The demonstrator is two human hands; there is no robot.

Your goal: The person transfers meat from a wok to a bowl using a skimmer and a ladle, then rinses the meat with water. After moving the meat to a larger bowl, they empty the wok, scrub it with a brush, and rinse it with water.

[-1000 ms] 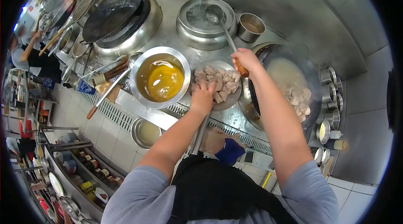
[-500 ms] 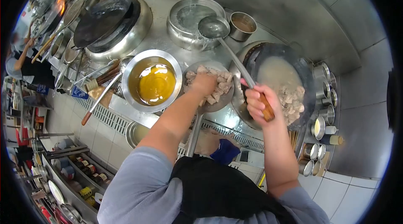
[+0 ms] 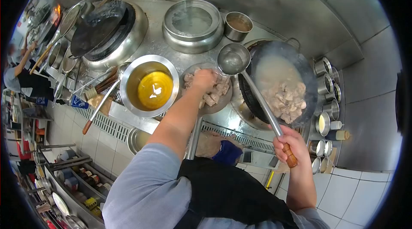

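My right hand (image 3: 293, 144) is closed round the wooden grip of a long-handled ladle (image 3: 261, 97). The ladle's bowl (image 3: 234, 59) hangs between the small metal pot and the wok (image 3: 310, 72), and its shaft crosses the wok's left rim. Cloudy liquid and pale meat chunks (image 3: 286, 100) lie in that wok. My left hand (image 3: 205, 79) is down among more meat chunks (image 3: 213, 96) in a round, shallow strainer (image 3: 219, 108) whose metal handle points toward my apron. Its fingers are hidden by the back of the hand, so any piece held cannot be made out.
A metal bowl of yellow oil (image 3: 128, 85) stands left of the strainer. Behind are a water-filled pot (image 3: 193, 45) and a small pot of brownish liquid (image 3: 237, 36). Another wok (image 3: 101, 31) sits at the left, where a person works near flames. Metal containers (image 3: 324, 82) line the right.
My right hand has moved down and right, drawing the ladle bowl away from the water pot toward the wok's left side. My left hand stays at the meat in the strainer.
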